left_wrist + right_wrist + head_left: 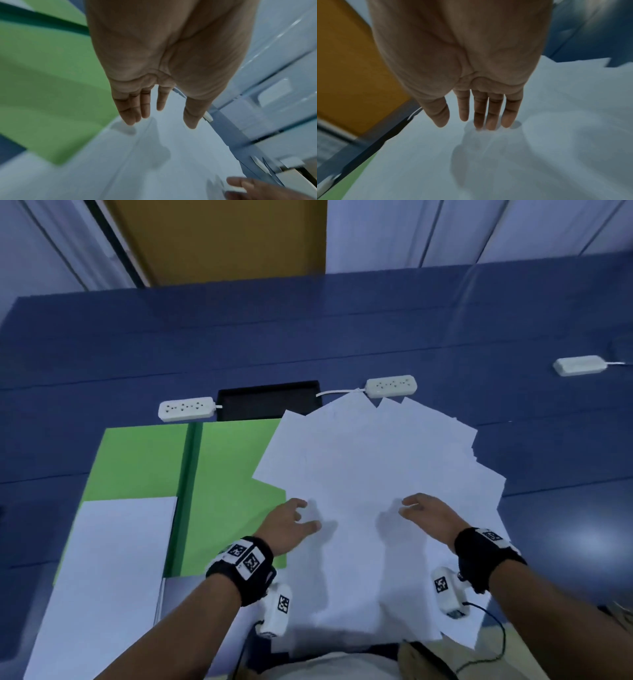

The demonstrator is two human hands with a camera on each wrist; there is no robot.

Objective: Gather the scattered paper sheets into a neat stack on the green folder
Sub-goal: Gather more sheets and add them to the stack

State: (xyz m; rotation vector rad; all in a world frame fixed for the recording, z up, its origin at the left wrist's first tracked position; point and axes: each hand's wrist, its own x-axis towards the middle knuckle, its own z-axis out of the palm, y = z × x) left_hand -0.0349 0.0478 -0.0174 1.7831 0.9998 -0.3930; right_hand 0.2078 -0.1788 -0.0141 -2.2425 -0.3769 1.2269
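Surface: Blue table (102, 344) with a yellow door behind it; we stand at its near edge with both arms reaching forward.
Paper sheets (370, 460): a fanned white pile directly under and ahead of both hands, its corners splayed toward the far side and to the right.
Green folder (137, 460): lies open to the left of our left hand, with a dark green spine running away from us; the fan's left edge overlaps the folder's right leaf.
Single sheet (113, 570): rests on the folder's left leaf, to the left of and nearer us than the left hand.
Left hand (291, 523): fingers (133, 108) straight and relaxed, grasping nothing, poised at the fan's left part; contact with the paper cannot be confirmed.
Right hand (428, 517): released and grasping nothing, fingertips (489, 121) at the paper surface near the middle of the fan.
Governing relation: the folder lies leftward, so we judge the left hand nearer the target and the right hand placed to sweep the outer sheets inward.
Edges: power strips (390, 386) and a black recess (269, 400) sit just beyond the fan's far corners; the near sheets reach the table's front edge by our body.
Open room: bare blue surface lies right of the right hand.
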